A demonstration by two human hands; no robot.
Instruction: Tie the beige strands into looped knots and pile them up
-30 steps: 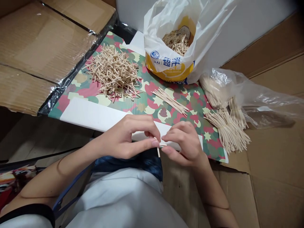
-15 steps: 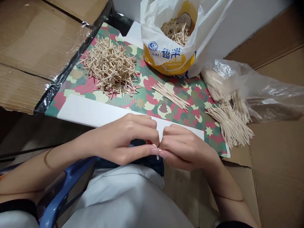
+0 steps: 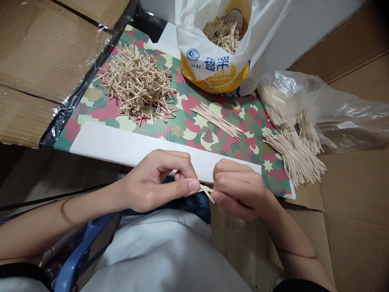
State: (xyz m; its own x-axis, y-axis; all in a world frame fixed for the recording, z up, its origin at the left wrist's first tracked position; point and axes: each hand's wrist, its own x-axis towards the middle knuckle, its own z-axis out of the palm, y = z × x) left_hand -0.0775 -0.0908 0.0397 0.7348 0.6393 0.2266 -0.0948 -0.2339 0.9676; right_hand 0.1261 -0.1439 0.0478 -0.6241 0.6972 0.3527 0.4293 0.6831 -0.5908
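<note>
Between my 2 hands, in front of the counter's point(image 3: 165, 130) near edge, is a crossed pale strip point(image 3: 206, 188). My left hand point(image 3: 164, 180) pinches it between thumb and fingers beside the crossing; my right hand point(image 3: 240, 188) has its grip closed on the other side, fingers curled. I cannot tell whether it is 1 piece or 2. As I judge it, a light, level pinch close to the crossing suits something this thin: pulling evenly from both sides should seat it, while a jerk or twist might snap it or let an end slip.

Beyond my left hand lies a loose pile of short pieces point(image 3: 138, 83); nearer the middle, a thin row of straight sticks point(image 3: 216, 120). The white bag point(image 3: 185, 67) stands behind them. On my right, a tied bundle point(image 3: 296, 156) and a clear bag point(image 3: 349, 121) crowd that side; nothing blocks my fingers.
</note>
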